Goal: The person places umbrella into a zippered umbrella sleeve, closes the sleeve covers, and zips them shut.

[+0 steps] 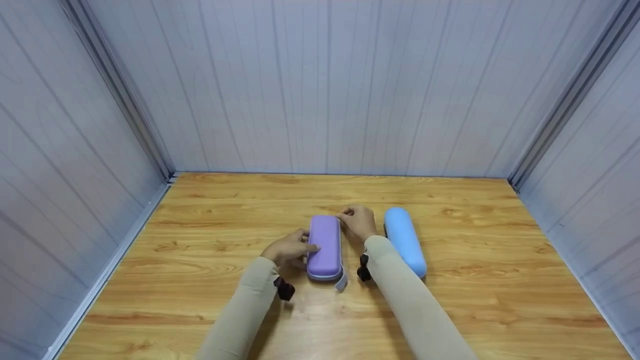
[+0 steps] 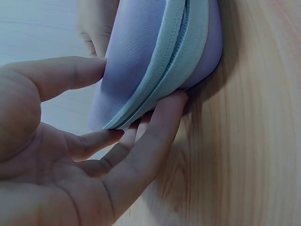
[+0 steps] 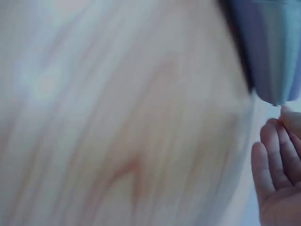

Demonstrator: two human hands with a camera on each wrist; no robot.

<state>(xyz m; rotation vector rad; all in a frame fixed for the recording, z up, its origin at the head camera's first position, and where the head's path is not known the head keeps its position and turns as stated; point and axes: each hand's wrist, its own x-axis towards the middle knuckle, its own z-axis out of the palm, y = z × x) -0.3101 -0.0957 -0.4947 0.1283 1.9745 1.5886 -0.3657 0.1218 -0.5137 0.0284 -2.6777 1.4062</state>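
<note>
Head view, counter (image 1: 200, 240): wood-grained, with pale panelled walls (image 1: 325, 90) behind it and on both sides
Head view, purple case (image 1: 324, 245): on the counter near the middle, its long sides running away from the person, smooth top facing up
Head view, strap (image 1: 342, 281): grey, at the near right corner of the purple case
Head view, left grip (image 1: 291, 246): grasping the purple case from the left, thumb laid over the top edge, the other fingers at the side
Head view, right grip (image 1: 359, 221): at the far right corner of the purple case, thumb and fingertips drawn close together; whether they pinch anything cannot be told
Head view, blue case (image 1: 403, 235): on the counter, right of the purple case and apart from it, lying at a slant just beside the right sleeve (image 1: 410, 300)
Head view, sleeves: both beige, the left sleeve (image 1: 242, 300) and the right each with a small dark object at the wrist
Left wrist view, purple case: held between thumb and fingers, thumb tip against one face, fingertips under the pale band of the zip (image 2: 176, 54)
Left wrist view, right grip: partly visible beyond the purple case
Right wrist view, purple case: blurred, cut off at the upper right
Right wrist view, right grip: below the end of the purple case, a fingertip meeting the end of the pale band, other fingers loosely bent
</note>
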